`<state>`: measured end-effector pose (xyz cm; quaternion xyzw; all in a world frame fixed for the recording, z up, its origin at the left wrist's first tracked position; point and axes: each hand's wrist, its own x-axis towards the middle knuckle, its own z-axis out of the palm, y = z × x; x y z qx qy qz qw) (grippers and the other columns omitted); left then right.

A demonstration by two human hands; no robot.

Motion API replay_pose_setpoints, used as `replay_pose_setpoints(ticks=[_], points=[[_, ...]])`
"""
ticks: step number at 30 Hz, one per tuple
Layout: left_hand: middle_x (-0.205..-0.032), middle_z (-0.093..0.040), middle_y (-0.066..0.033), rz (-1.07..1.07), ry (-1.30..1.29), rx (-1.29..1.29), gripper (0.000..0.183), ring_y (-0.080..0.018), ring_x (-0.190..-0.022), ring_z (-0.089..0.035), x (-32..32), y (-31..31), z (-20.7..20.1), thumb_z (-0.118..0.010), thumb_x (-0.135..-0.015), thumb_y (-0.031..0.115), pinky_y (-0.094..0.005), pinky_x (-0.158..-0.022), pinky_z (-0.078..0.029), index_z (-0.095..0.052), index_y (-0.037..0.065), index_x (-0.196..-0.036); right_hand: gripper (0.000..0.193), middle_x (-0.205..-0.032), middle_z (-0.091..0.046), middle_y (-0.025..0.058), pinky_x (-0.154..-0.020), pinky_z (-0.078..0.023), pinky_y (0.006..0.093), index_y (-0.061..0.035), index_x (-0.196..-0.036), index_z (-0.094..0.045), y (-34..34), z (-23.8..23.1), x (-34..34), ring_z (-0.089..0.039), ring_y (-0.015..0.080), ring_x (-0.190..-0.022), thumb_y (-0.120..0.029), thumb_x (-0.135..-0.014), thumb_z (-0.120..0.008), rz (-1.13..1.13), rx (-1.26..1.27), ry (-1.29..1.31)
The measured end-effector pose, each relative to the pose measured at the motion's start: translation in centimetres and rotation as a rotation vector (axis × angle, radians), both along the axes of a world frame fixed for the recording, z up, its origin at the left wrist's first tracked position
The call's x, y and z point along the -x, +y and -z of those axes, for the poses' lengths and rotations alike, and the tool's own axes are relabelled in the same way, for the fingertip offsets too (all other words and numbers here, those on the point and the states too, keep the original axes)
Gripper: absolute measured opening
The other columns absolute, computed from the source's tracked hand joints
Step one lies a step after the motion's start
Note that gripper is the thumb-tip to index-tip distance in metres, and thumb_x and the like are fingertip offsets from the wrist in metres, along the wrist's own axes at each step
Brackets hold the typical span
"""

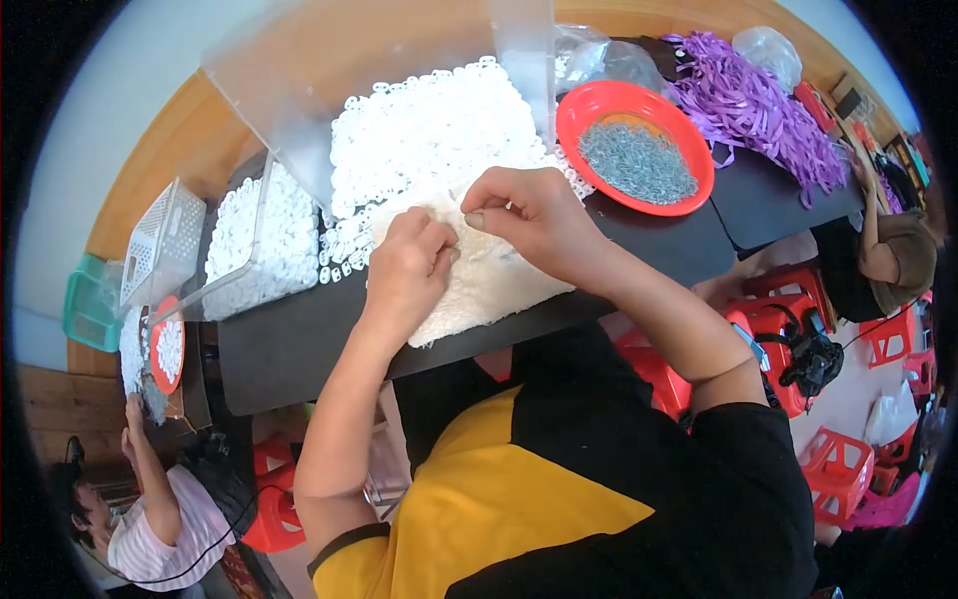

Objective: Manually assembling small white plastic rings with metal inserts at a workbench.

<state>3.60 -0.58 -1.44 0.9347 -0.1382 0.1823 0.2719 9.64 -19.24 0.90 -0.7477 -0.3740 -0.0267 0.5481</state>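
Observation:
A cream, fluffy cloth (474,299) lies on the dark table in front of me, with both my hands over it. My left hand (407,265) has its fingers curled and pinched together above the cloth's left part. Thumb and forefinger of my right hand (534,218) are pressed together near the cloth's far edge. Whatever either pinch holds is too small or hidden to name. Just beyond my hands, small white oval plastic pieces with holes (429,125) form a heap by a clear plastic bin (284,110). Some lie loose beside the cloth.
A red bowl (682,205) of small silvery metal pieces stands right of my hands, before purple ribbons (753,105). More white pieces (261,240) fill a clear tub at left, near a white basket (160,240). Other people sit at both sides; red stools (838,469) stand at right.

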Motion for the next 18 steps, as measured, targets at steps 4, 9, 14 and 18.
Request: replay_pose_setpoints(ticks=[4, 9, 14, 18], points=[[-0.080, -0.054, -0.0094, -0.016, 0.001, 0.000, 0.011, -0.0271, -0.072, -0.057, -0.2, 0.1, 0.2, -0.067, -0.075, 0.002, -0.0382, -0.062, -0.047, -0.060, 0.004, -0.082, 0.008, -0.064, -0.052, -0.0013, -0.053, -0.039, 0.0216, 0.0008, -0.090, -0.063, 0.4, 0.0, 0.1, -0.045, 0.0027, -0.061, -0.003, -0.083, -0.062, -0.013, 0.012, 0.060], [-0.068, -0.056, -0.0039, -0.111, 0.284, 0.713, 0.006, -0.0148, -0.054, -0.050, 0.2, 0.7, 0.0, -0.065, -0.083, 0.005, -0.0271, -0.051, -0.039, -0.060, 0.003, -0.081, 0.010, -0.067, -0.055, -0.0011, -0.056, -0.041, 0.0215, 0.0007, -0.092, -0.064, 0.9, 0.3, 0.4, -0.049, 0.0036, -0.064, -0.002, -0.083, -0.062, -0.018, 0.001, 0.131], [-0.066, -0.057, -0.0043, -0.029, 0.584, 1.323, 0.009, -0.0109, -0.049, -0.048, 1.4, 1.2, -1.9, -0.062, -0.089, 0.009, -0.0229, -0.043, -0.034, -0.060, 0.000, -0.086, 0.013, -0.076, -0.062, 0.0024, -0.061, -0.044, 0.0232, 0.0002, -0.095, -0.066, 2.4, 0.1, 0.1, -0.057, 0.0080, -0.070, 0.000, -0.083, -0.063, -0.146, -0.081, 0.018], [-0.070, -0.058, -0.0073, 0.057, 0.645, 1.549, 0.010, -0.0128, -0.051, -0.050, 1.9, 2.8, -1.5, -0.060, -0.090, 0.008, -0.0241, -0.045, -0.035, -0.059, -0.002, -0.089, 0.010, -0.079, -0.064, 0.0049, -0.064, -0.047, 0.0253, -0.0008, -0.092, -0.066, 4.4, -0.1, 0.3, -0.060, 0.0108, -0.072, -0.001, -0.082, -0.063, -0.237, -0.089, 0.052]])
